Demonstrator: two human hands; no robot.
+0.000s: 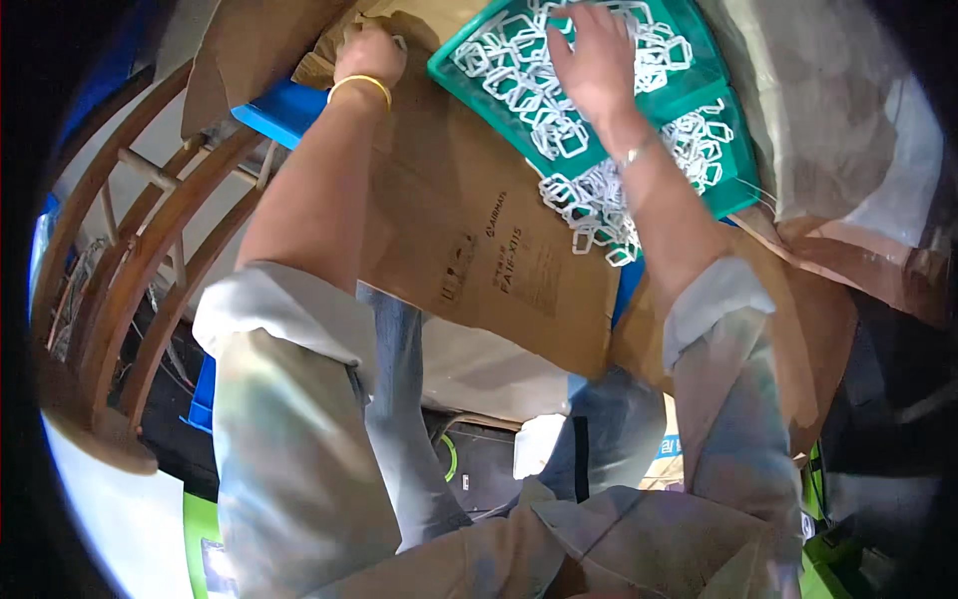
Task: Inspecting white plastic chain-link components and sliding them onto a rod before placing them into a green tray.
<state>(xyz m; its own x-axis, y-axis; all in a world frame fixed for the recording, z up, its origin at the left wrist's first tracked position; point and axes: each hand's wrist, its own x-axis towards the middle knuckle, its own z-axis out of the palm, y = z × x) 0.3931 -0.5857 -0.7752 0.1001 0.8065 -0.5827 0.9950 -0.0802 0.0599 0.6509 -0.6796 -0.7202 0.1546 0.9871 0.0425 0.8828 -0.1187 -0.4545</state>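
Observation:
White plastic rectangular links [514,75] lie in a jumble inside a green tray [499,125] at the far right. Over them is my right hand [596,65], thumb apart from the fingers, with nothing visible in it. Farther left, my left hand [369,52] is curled closed beside crumpled brown cardboard [319,58]; a yellow band [361,82] circles that wrist. Whatever its fingers may hold is hidden. More of the same links spill from a second green compartment [736,150] onto a flat cardboard sheet [469,240] in front of me.
At left, a curved wooden rack [160,240] stands beside blue plastic pieces [281,108]. Translucent plastic sheeting [838,110] drapes along the right. My legs in jeans [399,399] are below the cardboard, with a white surface [489,364] between them.

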